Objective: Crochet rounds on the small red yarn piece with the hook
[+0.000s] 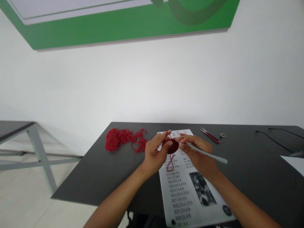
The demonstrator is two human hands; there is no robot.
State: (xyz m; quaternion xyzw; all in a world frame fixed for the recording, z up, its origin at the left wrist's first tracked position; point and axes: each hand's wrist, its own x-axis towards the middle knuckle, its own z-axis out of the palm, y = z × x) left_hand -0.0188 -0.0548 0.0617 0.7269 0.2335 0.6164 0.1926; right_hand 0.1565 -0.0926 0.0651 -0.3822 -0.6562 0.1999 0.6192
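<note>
Crochet piece (174,147) btwn hands, over sheet (194,215). L hand (154,155) pinches its 9 o'clock edge; R hand (199,160) pinches hook (207,154), handle twd 4. Best: yarn (112,140) lightly taut, loops loose.

Two hands working red yarn with a crochet hook above a printed sheet

The left hand (155,152) is pinching a small dark-red crocheted piece (173,147), while the right hand (197,152) is holding the crochet hook (206,153) at its edge. A yarn tail (170,164) is dangling over the printed sheet (178,190). Loose red yarn (114,140) is lying to the left on the dark table (95,177); red-handled snips (211,136) and a small metal ring (222,135) are resting beyond the right hand.
</note>
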